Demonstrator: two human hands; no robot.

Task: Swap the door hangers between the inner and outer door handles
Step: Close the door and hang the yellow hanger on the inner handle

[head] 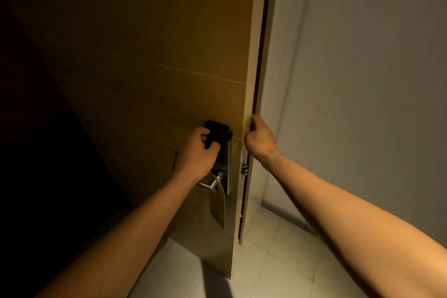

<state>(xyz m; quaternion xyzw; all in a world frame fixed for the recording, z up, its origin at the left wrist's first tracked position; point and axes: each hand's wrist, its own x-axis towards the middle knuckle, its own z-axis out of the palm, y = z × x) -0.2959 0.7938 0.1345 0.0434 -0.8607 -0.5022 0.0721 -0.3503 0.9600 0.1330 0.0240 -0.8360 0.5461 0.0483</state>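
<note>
A wooden door (150, 68) stands ajar, its edge facing me. A metal lock plate with a black top unit (217, 129) carries a silver lever handle (208, 184). A gold-coloured door hanger (219, 208) hangs from that handle, seen nearly edge-on. My left hand (196, 155) is curled against the black lock unit, just above the handle. My right hand (260, 139) grips the door's edge at lock height, fingers wrapped round to the far side. The handle on the other face is hidden.
A pale wall (362, 80) runs along the right, close to the door's edge. Light floor tiles (273, 268) lie below. The latch (244, 168) sticks out of the door edge. The left side is dark.
</note>
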